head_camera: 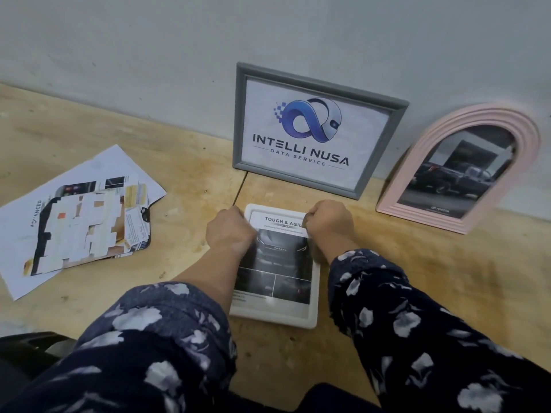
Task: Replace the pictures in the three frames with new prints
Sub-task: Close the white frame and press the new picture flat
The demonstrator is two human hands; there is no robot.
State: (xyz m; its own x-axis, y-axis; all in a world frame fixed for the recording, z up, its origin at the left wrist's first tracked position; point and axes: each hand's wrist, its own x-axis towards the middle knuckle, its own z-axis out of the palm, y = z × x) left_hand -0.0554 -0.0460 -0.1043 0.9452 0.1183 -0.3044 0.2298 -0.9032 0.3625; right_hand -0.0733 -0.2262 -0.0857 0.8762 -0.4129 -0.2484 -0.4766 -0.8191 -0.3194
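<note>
A pale plywood counter (89,120), stained and scuffed, runs up to a plain grey-white wall (179,40). At about nine o'clock lies a loose pile of cut-up printed sheets (80,222), the top one a dark page with pale patches. In the middle, at six o'clock from the grey frame, a white frame (311,321) lies flat on the counter holding a car print (280,263) headed "TOUGH & AGIL…". The left hand (229,231) is curled in a fist at the frame's upper left edge, and the right hand (328,223) is curled at its upper right, fingers seeming to pinch the print's top corner; dark floral sleeves (417,323) cover both arms. At twelve o'clock the grey frame (238,120) with an "INTELLI NUSA DATA SERVICE" logo print leans on the wall. At two o'clock a pink arched frame (411,171) with a dark pickup picture leans there too.
</note>
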